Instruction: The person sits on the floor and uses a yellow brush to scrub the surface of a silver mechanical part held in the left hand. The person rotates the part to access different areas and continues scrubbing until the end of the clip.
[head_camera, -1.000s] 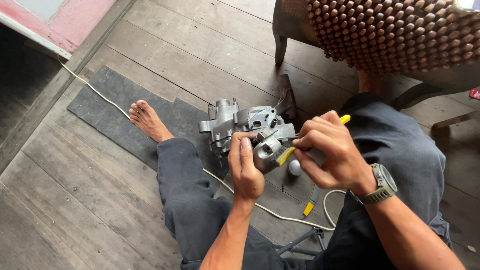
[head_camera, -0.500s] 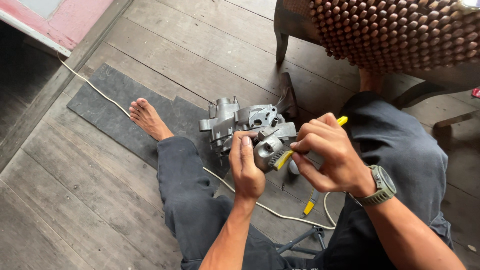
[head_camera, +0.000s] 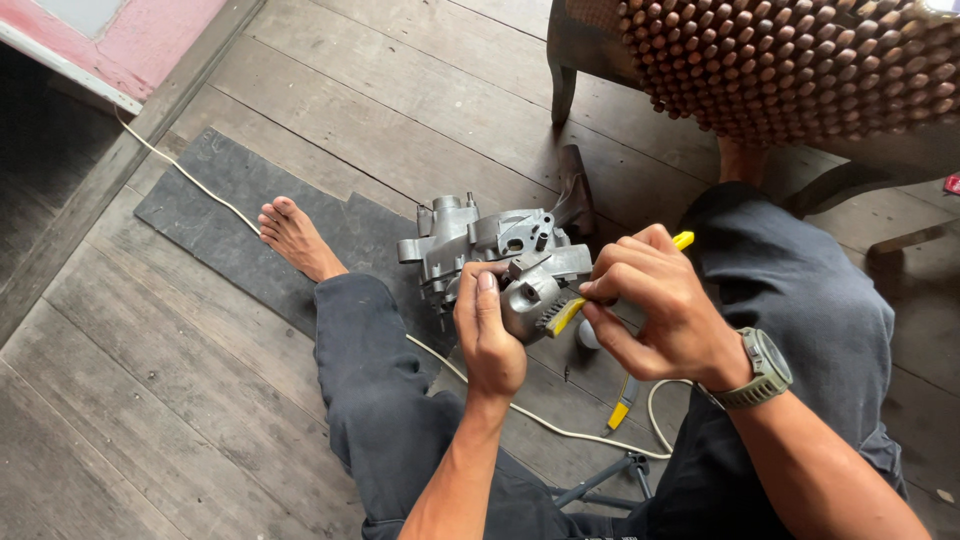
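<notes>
Left hand grips a small metal part; right hand grips a yellow-handled tool.

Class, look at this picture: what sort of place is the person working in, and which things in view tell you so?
Probably a home porch or informal floor workshop: bare wooden floorboards, a dark mat under a metal engine part, and a wooden chair close by.

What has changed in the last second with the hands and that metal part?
Very little. The right hand has shifted its yellow-handled tool slightly against the small metal part, and a pale round object below it is now mostly hidden. The left hand grips the part as before; the grey engine casing and white cable stayed put.
</notes>
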